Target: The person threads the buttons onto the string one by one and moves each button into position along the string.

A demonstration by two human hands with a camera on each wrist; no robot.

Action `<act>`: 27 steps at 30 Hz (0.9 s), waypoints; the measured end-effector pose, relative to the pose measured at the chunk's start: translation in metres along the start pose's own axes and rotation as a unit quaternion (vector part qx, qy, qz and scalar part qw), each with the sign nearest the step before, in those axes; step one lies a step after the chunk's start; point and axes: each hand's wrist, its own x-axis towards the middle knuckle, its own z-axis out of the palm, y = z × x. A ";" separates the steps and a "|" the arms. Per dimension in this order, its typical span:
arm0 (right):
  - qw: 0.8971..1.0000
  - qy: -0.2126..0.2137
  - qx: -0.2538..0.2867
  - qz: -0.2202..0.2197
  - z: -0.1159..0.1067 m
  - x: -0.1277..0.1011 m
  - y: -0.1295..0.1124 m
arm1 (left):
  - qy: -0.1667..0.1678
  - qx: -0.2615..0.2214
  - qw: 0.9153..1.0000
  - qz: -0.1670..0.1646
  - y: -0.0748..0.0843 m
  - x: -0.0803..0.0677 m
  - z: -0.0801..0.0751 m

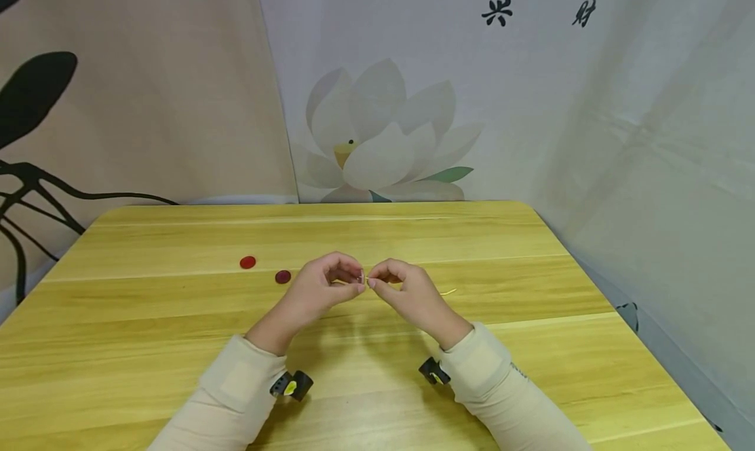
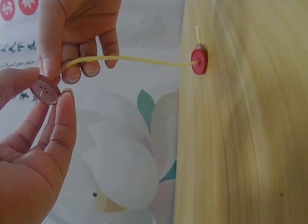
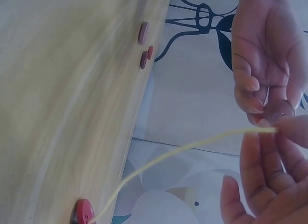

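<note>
Left wrist view, and right at the heart of it is a brownish-red button [image 2: 45, 91], up in the air, a bit of yellow showing at one hole. It looks light, hard and smooth, apt to skid out of a careless squeeze, so the rim is the place to take it, holes left clear. And that's how my left hand [image 2: 33, 161] grips it, thumb on one edge, fingers on the other! Just beside, my right hand [image 2: 84, 21] pinches the yellow cord [image 2: 125, 58]; soft and limp, I'd judge, so best held close to the button, where little can bend. Follow it out: it runs to a red button [image 2: 199, 69] on the wooden table [image 2: 260, 113], a short tail beyond. Over to the head view: a bright red disc [image 1: 248, 262] and a dark red disc [image 1: 283, 277] lie left of my hands, with a printed lotus [image 1: 377, 110] on the cloth [image 1: 531, 110] behind.
</note>
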 end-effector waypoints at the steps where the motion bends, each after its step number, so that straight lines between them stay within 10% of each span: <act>1: 1.000 0.001 0.002 0.000 0.000 0.000 0.000 | 0.000 0.000 1.000 0.000 0.000 0.000 0.000; 27: 1.000 0.016 0.011 0.000 -0.001 -0.003 -0.005 | 0.009 0.009 1.000 -0.001 0.002 0.000 0.006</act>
